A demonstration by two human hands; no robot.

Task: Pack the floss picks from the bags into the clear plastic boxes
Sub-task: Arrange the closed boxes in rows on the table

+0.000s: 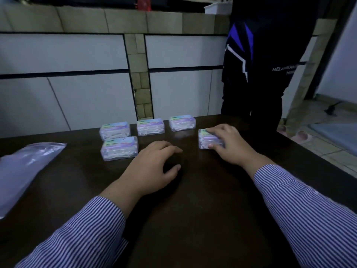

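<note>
Five clear boxes on the dark table [193, 200], all lidded and showing white floss picks inside. Three sit in a back row: left box [115, 130], middle box [150, 127], far box [182, 122]. A fourth, the front box [119, 148], sits just in front of the left one. The fifth box [209, 140] is off to the right, apart from the group.

Right hand [227, 144] is on that fifth box: fingers draped over the lid, thumb against the near side, so it grips the box. Wrist low, forearm coming in from the lower right, striped sleeve [309, 209] pulled back from the wrist.

Left hand [152, 167] holds nothing. Palm down near the table centre, fingers loosely curled, thumb out to the side. Whether the fingertips touch the table, can't tell.

Step looks like closing or placing the last box. To do it well: press the lid evenly along its edges, check that it seats flat, then slide the box in line with the others, not lift it by the lid.

Plastic bag [25, 171] lies flat at the left edge, well apart from the boxes, looks emptied. No loose picks visible. Task looks nearly done.

A dark-clothed person [257, 64] stands behind the table's far right corner.
</note>
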